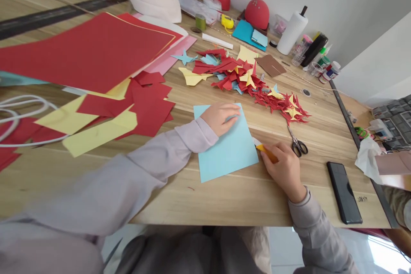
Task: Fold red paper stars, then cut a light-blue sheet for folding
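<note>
A light blue sheet of paper lies flat on the wooden table in front of me. Resting on its upper part is my left hand, palm down with fingers extended to the right. Just off the sheet's right edge, my right hand is closed around an orange utility knife, whose blade tip points toward the paper. Most of the knife's handle is hidden by the fingers. Black-handled scissors lie on the table right beside my right hand.
A heap of red, yellow and blue folded paper pieces lies beyond the sheet. Large red sheets and paper offcuts are at left. A black phone lies at right. Bottles stand by the wall.
</note>
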The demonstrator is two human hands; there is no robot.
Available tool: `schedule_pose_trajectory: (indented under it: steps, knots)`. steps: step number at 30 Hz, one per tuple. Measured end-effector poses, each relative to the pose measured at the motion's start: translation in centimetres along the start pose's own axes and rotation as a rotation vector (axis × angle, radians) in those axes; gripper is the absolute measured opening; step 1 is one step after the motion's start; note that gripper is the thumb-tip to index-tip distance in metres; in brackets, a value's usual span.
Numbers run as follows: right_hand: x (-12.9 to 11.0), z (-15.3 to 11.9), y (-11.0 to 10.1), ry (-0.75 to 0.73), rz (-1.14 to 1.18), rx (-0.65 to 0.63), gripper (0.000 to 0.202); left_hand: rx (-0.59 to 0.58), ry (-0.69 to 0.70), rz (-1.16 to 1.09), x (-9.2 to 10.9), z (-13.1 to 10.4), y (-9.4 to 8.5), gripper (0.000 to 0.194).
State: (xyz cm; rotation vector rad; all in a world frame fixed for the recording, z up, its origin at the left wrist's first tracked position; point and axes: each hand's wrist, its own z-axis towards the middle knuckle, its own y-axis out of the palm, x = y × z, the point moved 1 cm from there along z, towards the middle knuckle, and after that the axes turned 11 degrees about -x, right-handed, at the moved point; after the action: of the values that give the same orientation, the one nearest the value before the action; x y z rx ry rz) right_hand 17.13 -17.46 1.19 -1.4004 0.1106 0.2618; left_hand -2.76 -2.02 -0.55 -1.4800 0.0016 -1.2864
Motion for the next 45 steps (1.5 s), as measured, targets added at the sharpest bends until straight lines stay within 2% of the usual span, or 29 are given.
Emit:
schedule_pose_trajectory:
  steps: [3, 7, 17, 25, 36, 45]
  knots:
    - [-0.1, 0.0, 0.1, -0.006, -0.027, 0.022, 0.020, -0.096, 0.042, 0.388, -1.0, 0.5, 0.7, 0.043]
    - [-0.2, 0.1, 0.4, 0.007, -0.054, 0.029, 0.022, -0.220, 0.036, 0.547, -1.4, 0.4, 1.7, 0.047]
    - [-0.6, 0.6, 0.8, 0.015, -0.128, 0.043, 0.022, -0.209, 0.107, 0.632, 0.2, -0.6, 1.9, 0.043]
    - [-1.1, 0.9, 1.0, -0.007, -0.154, 0.048, 0.023, -0.180, 0.161, 0.689, -0.2, -0.2, 1.9, 0.040]
    - [-1.6, 2.3, 0.8, -0.048, -0.234, -0.007, 0.025, -0.125, 0.179, 0.713, -0.3, -0.5, 2.2, 0.037]
    - [-1.5, 2.1, 1.1, -0.047, -0.248, 0.022, 0.026, -0.120, 0.198, 0.662, -0.8, -0.5, 2.4, 0.035]
